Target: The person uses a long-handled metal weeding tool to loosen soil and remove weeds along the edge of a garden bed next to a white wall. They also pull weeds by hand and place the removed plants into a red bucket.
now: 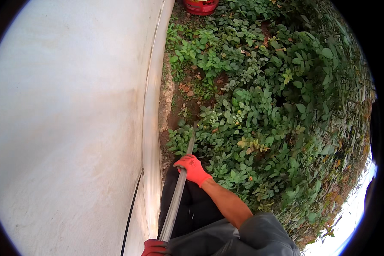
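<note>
A long greyish pole or tool handle (174, 204) slants up from the bottom of the head view. My right hand (190, 168), in a bright red-orange work glove, grips its middle. Lower down, at the bottom edge, my left hand (155, 248) in a red glove is wrapped around the near end and is partly cut off by the picture's rim. Beyond my right hand the pole runs down among green leafy plants (243, 118). Its far tip lies near bare brown soil (192, 80), and whether it carries a tool head cannot be seen.
A pale plastered wall (67, 112) rises close on the left, with a lighter band (152, 140) along its foot. A black cable (130, 214) hangs against it. At the top stands a red round container (201, 7). Dense foliage fills the right side.
</note>
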Demonstrator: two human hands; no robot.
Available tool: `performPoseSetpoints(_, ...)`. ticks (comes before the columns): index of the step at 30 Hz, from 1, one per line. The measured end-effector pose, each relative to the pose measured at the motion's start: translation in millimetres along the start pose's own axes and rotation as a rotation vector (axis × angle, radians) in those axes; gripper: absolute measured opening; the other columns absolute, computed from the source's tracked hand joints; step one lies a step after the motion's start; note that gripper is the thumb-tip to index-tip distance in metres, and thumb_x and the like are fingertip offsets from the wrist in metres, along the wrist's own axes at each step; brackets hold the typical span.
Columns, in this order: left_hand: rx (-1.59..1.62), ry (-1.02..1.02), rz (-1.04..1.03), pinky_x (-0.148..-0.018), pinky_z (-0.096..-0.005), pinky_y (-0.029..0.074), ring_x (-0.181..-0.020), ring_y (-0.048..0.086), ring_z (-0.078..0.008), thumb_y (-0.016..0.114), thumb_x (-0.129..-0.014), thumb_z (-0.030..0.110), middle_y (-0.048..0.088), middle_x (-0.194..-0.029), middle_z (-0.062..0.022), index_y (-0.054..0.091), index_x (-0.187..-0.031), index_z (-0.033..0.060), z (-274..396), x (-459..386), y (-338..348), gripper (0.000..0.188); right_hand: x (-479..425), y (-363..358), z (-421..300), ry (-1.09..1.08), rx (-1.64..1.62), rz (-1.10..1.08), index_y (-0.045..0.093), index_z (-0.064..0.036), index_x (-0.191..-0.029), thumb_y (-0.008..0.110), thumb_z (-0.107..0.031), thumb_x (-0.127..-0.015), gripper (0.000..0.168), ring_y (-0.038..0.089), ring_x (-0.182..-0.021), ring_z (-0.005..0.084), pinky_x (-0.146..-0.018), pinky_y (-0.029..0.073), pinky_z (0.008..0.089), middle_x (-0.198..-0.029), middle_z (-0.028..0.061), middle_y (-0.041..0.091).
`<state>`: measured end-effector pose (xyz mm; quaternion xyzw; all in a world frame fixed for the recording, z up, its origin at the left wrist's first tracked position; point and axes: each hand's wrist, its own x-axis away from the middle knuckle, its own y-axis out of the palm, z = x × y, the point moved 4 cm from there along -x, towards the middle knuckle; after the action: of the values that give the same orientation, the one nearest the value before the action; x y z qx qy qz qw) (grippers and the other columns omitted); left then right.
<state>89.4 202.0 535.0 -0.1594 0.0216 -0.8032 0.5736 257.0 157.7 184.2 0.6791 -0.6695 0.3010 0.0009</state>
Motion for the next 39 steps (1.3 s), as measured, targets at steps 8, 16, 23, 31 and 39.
performPoseSetpoints(8,-0.042,0.052,-0.041,-0.090,-0.0557,0.046,-0.070,0.062,-0.0314,0.060,-0.065,0.004,0.061,-0.071,-0.0131,0.053,-0.069,0.0034,-5.6,4.2,22.9,0.009,-24.4,2.7,0.8,-0.136,-0.066,0.210,0.068,-0.013,-0.092,0.069,-0.008,-0.068,0.024,0.062,-0.096,0.0274,-0.101,0.043,0.0439,-0.086,0.0055,0.066)
performPoseSetpoints(16,0.011,0.139,-0.034,-0.083,-0.0550,0.048,-0.067,0.061,-0.0325,0.060,-0.063,0.008,0.062,-0.069,-0.0150,0.054,-0.068,0.0019,13.1,8.0,17.7,0.010,3.3,0.6,-17.5,-0.145,-0.016,0.004,0.068,-0.014,-0.093,0.068,-0.010,-0.069,0.025,0.062,-0.099,0.0264,-0.103,0.041,0.0431,-0.089,0.0036,0.067)
performPoseSetpoints(23,0.026,0.126,-0.082,-0.078,-0.0543,0.050,-0.065,0.060,-0.0319,0.058,-0.062,0.000,0.063,-0.068,-0.0158,0.050,-0.065,0.0018,3.6,-15.9,35.8,0.009,-6.0,12.1,8.0,-0.102,-0.078,0.174,0.069,-0.013,-0.090,0.069,-0.009,-0.067,0.024,0.062,-0.097,0.0291,-0.104,0.041,0.0437,-0.089,0.0058,0.068)
performPoseSetpoints(31,0.103,0.200,0.022,-0.071,-0.0516,0.053,-0.057,0.059,-0.0309,0.062,-0.070,0.005,0.060,-0.061,-0.0147,0.043,-0.060,0.0043,26.4,-22.1,33.3,0.022,-13.9,-10.4,-16.1,-0.196,-0.008,0.089,0.070,-0.015,-0.088,0.069,-0.009,-0.067,0.022,0.063,-0.091,0.0269,-0.097,0.046,0.0402,-0.085,0.0045,0.068)
performPoseSetpoints(39,0.127,0.168,-0.084,-0.067,-0.0498,0.054,-0.060,0.060,-0.0293,0.063,-0.070,0.000,0.059,-0.063,-0.0131,0.044,-0.060,0.0053,12.1,-56.5,38.1,0.022,-21.2,-33.8,0.8,-0.094,0.024,0.279,0.068,-0.014,-0.087,0.071,-0.005,-0.062,0.027,0.063,-0.088,0.0260,-0.095,0.046,0.0407,-0.081,0.0016,0.066)
